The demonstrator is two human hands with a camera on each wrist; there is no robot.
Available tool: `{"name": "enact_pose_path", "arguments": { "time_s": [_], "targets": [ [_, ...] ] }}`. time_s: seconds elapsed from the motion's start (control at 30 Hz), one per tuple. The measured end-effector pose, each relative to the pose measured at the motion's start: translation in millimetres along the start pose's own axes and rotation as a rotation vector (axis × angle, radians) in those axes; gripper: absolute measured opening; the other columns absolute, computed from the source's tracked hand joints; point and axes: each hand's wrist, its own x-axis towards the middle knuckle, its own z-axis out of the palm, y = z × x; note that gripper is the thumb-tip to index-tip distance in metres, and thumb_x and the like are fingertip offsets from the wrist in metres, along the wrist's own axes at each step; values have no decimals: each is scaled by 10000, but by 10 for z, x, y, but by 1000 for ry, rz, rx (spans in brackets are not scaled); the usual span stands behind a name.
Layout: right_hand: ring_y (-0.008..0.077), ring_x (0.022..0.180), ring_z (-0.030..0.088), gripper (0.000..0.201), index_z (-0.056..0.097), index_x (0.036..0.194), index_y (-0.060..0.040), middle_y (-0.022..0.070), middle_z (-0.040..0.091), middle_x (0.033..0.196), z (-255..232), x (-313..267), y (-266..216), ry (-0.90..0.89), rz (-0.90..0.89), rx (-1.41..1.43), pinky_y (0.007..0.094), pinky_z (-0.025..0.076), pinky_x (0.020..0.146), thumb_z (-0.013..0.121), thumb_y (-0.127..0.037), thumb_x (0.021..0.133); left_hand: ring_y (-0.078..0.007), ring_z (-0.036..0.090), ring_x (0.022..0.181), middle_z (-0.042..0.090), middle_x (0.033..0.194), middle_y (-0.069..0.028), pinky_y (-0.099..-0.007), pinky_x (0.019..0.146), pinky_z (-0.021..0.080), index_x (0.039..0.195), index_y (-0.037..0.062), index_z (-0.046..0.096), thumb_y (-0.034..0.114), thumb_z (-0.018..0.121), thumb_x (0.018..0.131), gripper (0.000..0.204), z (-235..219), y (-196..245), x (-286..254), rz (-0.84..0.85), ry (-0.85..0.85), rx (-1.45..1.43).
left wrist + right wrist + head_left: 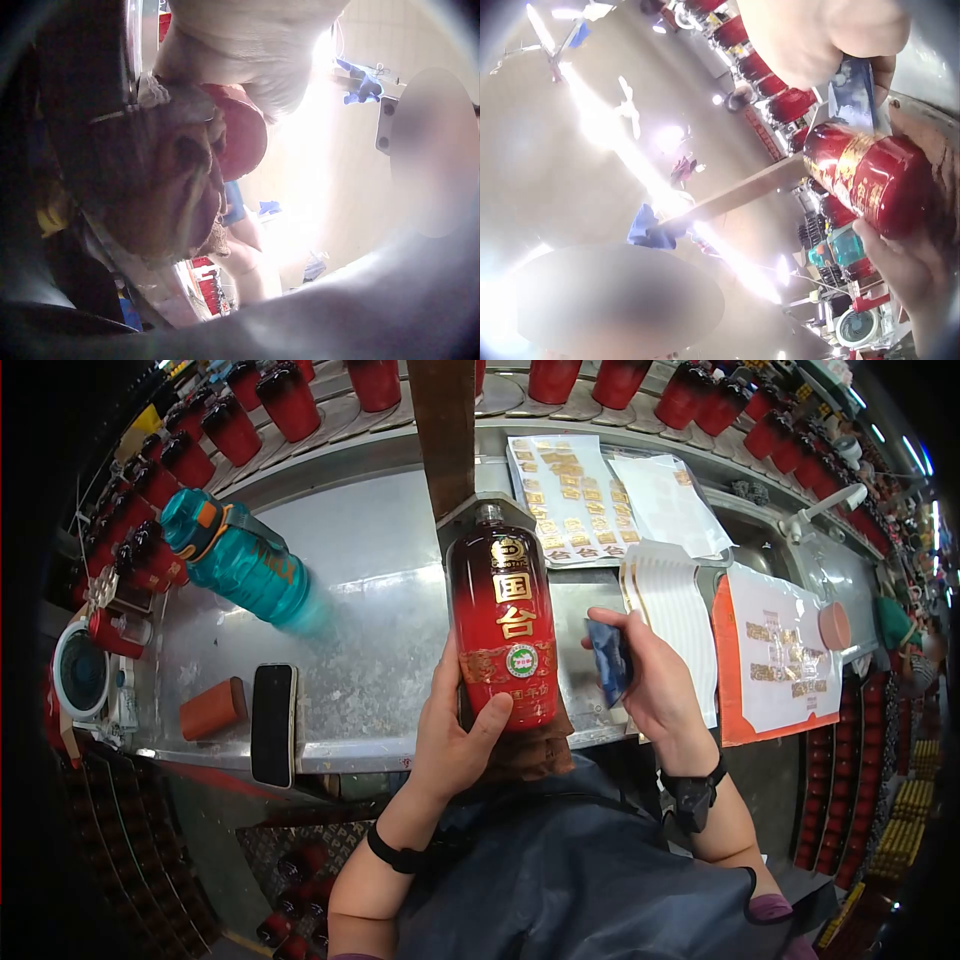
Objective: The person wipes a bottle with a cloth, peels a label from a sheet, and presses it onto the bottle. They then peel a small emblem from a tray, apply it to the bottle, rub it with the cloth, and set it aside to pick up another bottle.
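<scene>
In the head view a red glass bottle (505, 610), dark at the shoulder, lies tilted back with gold characters and a round green-and-white emblem facing up. My left hand (455, 745) grips its lower left side, thumb over the front. Brown cloth (535, 755) lies under the bottle's base. Right of the bottle and apart from it, my right hand (660, 685) pinches a flat dark-blue piece (608, 660) between thumb and fingers. The right wrist view shows this blue piece (852, 94) close above the bottle (870, 176).
Sheets of gold lettering (575, 500) lie on a tray behind the bottle. Right of them are a white strip sheet (670, 630) and an orange-backed sheet (780, 660). A teal water bottle (240, 560), a phone (274, 725) and a brown case (213, 709) sit left. Several red bottles line the back.
</scene>
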Motion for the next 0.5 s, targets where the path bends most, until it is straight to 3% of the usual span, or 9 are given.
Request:
{"name": "enact_pose_path", "arguments": {
  "time_s": [0.07,0.13,0.17,0.27,0.4,0.47,0.5],
  "targets": [
    [65,824,613,344,556,1322,-22,33,672,1071,140,-150,-20,8,-52,-14,224,516,745,581,-164,1009,-238,398,1385,384,1515,-179,-377,1147,314,1552,-36,171,193,633,959,786,26,16,4,-12,13,0],
    [70,913,616,316,579,1251,-27,28,662,1052,326,-328,-51,-148,-198,-207,215,503,813,641,-52,942,-239,398,1386,384,1514,-182,-376,1146,314,1550,-39,172,200,632,960,786,11,-5,5,5,10,41],
    [67,912,609,330,588,1190,-33,21,658,1028,413,-374,-73,-149,-148,-171,211,494,804,706,-25,882,-239,397,1386,384,1514,-184,-376,1145,314,1549,-42,173,206,631,961,786,5,-13,1,22,10,82],
    [66,886,616,312,599,1142,-34,17,660,990,228,-225,9,-170,-240,-413,214,501,769,739,-52,864,-248,395,1387,384,1510,-187,-380,1146,311,1546,-46,174,213,628,961,784,-6,-21,8,42,2,101],
    [68,845,627,274,658,1080,-14,25,679,946,99,-167,-123,6,-296,-476,218,514,750,773,-74,839,-259,394,1386,385,1505,-188,-386,1145,310,1544,-49,177,235,627,969,783,0,-43,11,27,13,78],
    [74,847,631,284,671,1088,-7,29,688,953,251,-300,-222,-200,-256,-569,228,519,769,778,-90,839,-281,391,1391,385,1501,-195,-398,1146,311,1550,-46,146,346,711,917,934,6,-74,12,35,5,12],
    [80,857,636,283,676,1100,-4,27,695,945,222,-239,-162,-192,-320,-679,238,522,785,772,-84,845,-281,391,1391,385,1501,-195,-398,1146,311,1550,-46,146,346,711,917,934,-17,-84,-6,24,3,7]
  ]
}}
